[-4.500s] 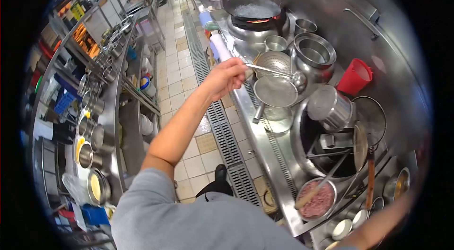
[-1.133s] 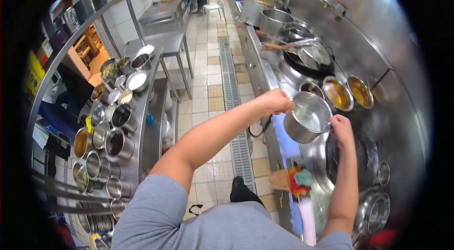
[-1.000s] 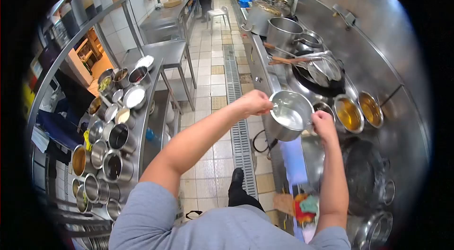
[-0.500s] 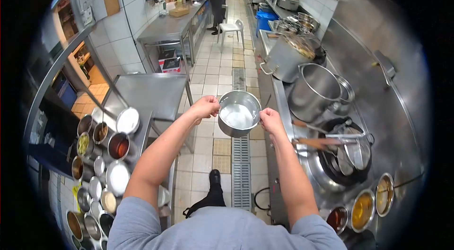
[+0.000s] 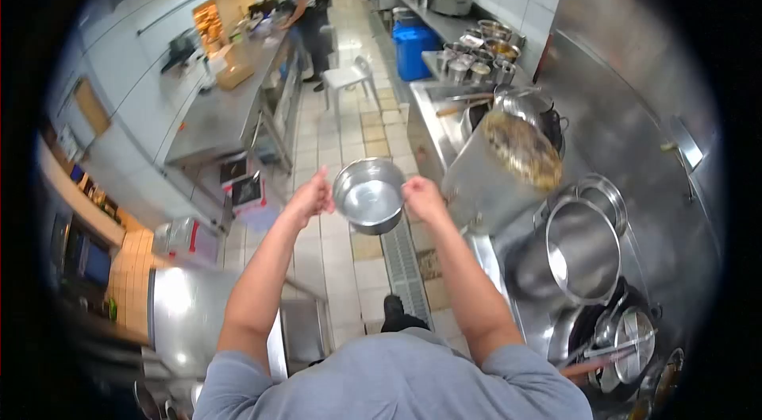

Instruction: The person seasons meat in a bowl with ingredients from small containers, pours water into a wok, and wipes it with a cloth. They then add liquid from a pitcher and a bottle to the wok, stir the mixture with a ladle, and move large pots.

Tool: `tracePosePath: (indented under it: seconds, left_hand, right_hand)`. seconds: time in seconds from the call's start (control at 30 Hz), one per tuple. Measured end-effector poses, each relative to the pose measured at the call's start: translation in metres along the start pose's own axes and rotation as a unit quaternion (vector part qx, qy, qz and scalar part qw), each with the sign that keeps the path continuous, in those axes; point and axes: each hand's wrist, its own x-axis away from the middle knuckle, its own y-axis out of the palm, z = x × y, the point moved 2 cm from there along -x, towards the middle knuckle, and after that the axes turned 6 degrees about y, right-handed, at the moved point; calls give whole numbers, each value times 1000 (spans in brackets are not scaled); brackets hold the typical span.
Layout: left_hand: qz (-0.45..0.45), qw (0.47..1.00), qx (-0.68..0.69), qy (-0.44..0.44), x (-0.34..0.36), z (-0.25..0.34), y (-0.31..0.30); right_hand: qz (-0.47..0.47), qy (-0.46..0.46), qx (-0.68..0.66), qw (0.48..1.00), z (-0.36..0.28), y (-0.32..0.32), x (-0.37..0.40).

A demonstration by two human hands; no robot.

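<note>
A round metal pot [image 5: 370, 219] with clear liquid in it is held out in front of me, nearly level, above the tiled floor. My right hand [image 5: 423, 198] is closed at the pot's right side. On the opposite side my left hand [image 5: 311, 198] grips at the left edge, some of its fingers raised; the handles themselves are hidden by my fingers or too small to make out.
To the right, a tall stockpot [image 5: 500, 174] with a crusted top and an open deep pot [image 5: 583, 249] stand on the metal counter. Ahead are a white stool [image 5: 347, 77], a blue bin [image 5: 414, 51] and a person [image 5: 303, 11] at the left counter [image 5: 226, 106]. A drain grate [image 5: 403, 261] runs along the floor.
I have moved forward along the aisle, and the view has turned somewhat. The pot is still between my hands; the stool, bin and tall stockpot are nearer. Left-hand fingers look more raised.
</note>
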Motion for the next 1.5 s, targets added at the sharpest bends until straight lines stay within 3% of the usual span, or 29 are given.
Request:
tracePosePath:
  seconds: [0.03, 0.33, 0.5, 0.53, 0.63, 0.97, 1.17, 1.27, 1.5]
  left_hand:
    - [-2, 1000, 2, 11, -42, 22, -10]
    - [-6, 1000, -13, 27, -376, 132, -85]
    - [-84, 992, -75, 64, -559, 197, -102]
    - [-101, 990, -66, 71, -602, 206, -105]
    - [-125, 987, -84, 57, -708, 249, -100]
    - [-203, 964, -125, 114, -1039, 362, -46]
    - [-247, 954, -134, 109, -1228, 425, 0]
    - [-289, 935, -170, 117, -1317, 449, 36]
    - [-389, 893, -183, 135, -1512, 481, 136]
  right_hand:
    - [14, 3, 21, 1000, -25, 2, -26]
    - [27, 16, 3, 1000, -25, 35, -365]
    - [66, 94, -121, 986, -33, 36, -512]
    - [95, 63, -115, 987, -33, 35, -542]
    - [136, 94, -147, 975, -46, 24, -626]
    - [304, 50, -48, 950, -29, -36, -925]
    - [315, 65, -85, 943, -22, -89, -1084]
    - [343, 102, -145, 923, -32, -113, -1147]
    - [479, 159, -131, 854, 8, -166, -1297]
